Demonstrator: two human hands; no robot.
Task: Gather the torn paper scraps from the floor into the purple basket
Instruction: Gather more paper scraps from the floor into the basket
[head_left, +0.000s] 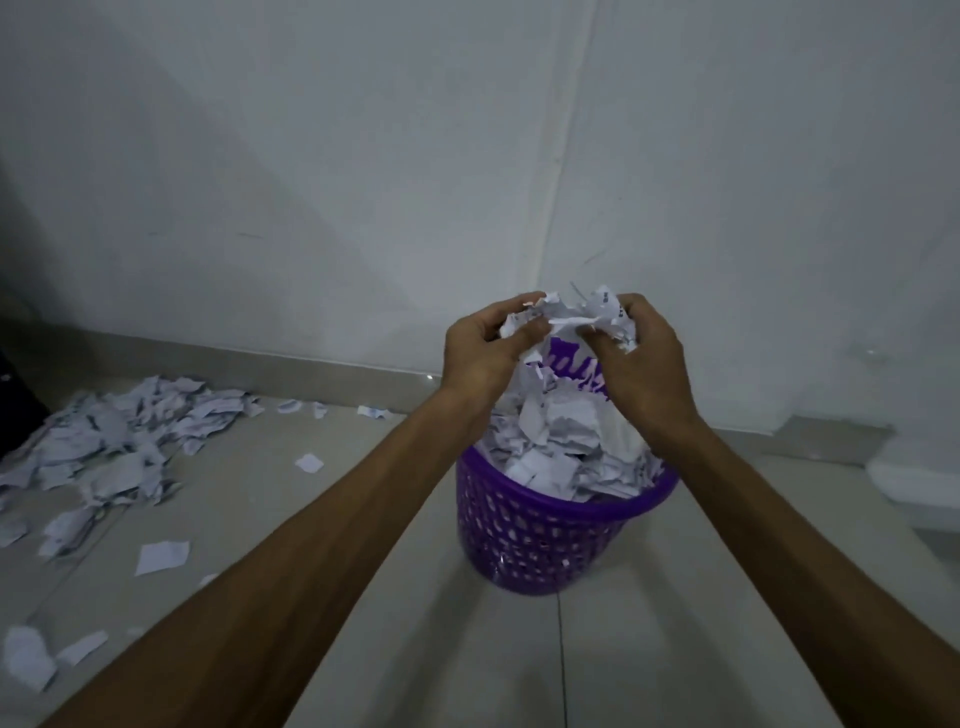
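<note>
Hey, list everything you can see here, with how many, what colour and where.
basket: one, purple, on the floor at centre, heaped with paper
held scraps: one bunch, white, above the basket
scrap pile: one, white, floor at left by the wall
loose scraps: several, white, floor at lower left
floor: light tiles
wall: white, behind
left hand: grips the bunch
right hand: grips the bunch

Bare indoor room corner, plain white walls (311, 156), pale tiled floor (363, 597), metal skirting strip (291, 361)
</note>
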